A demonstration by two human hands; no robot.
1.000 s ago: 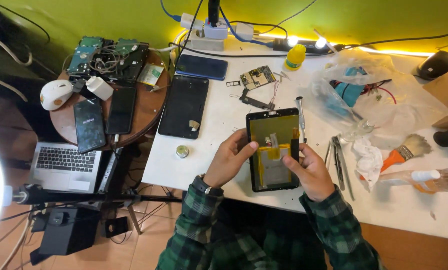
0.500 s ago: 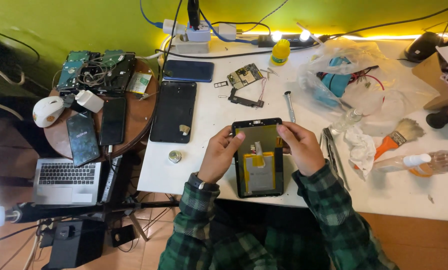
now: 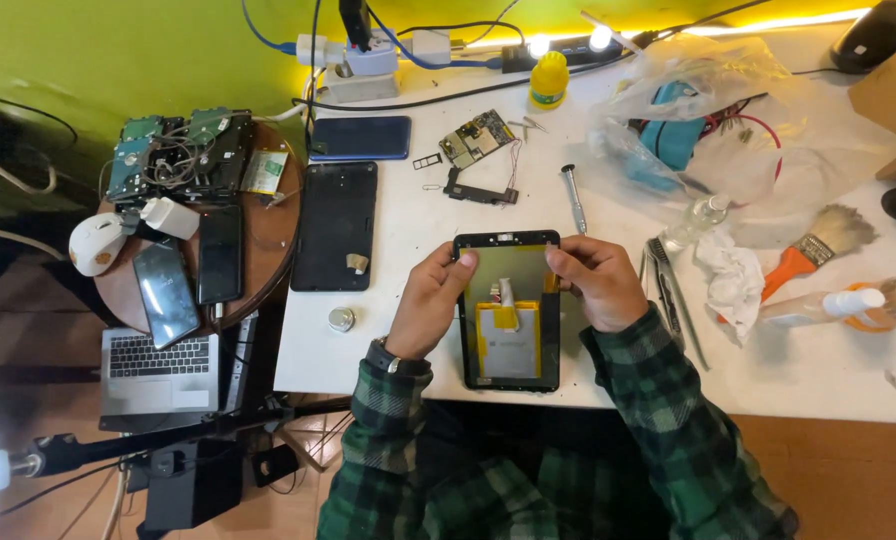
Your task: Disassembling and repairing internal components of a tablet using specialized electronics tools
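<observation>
Opened tablet (image 3: pixel 508 320) (back cover off, yellow-taped battery showing) lies at the white surface's (image 3: pixel 818 370) near edge | left hand (image 3: pixel 430 300) pinches its top-left corner | right hand (image 3: pixel 593 280) grips the top-right edge | screwdriver (image 3: pixel 573 197) just beyond, paintbrush (image 3: pixel 813 250) well to the right.

Green wall (image 3: pixel 118 50), white table (image 3: pixel 418 330), wooden floor (image 3: pixel 848 470).

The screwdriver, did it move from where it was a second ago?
Yes. The screwdriver now lies on the table above the opened tablet, near the circuit board; earlier it was beside the tablet's right edge, at the right hand.
</observation>
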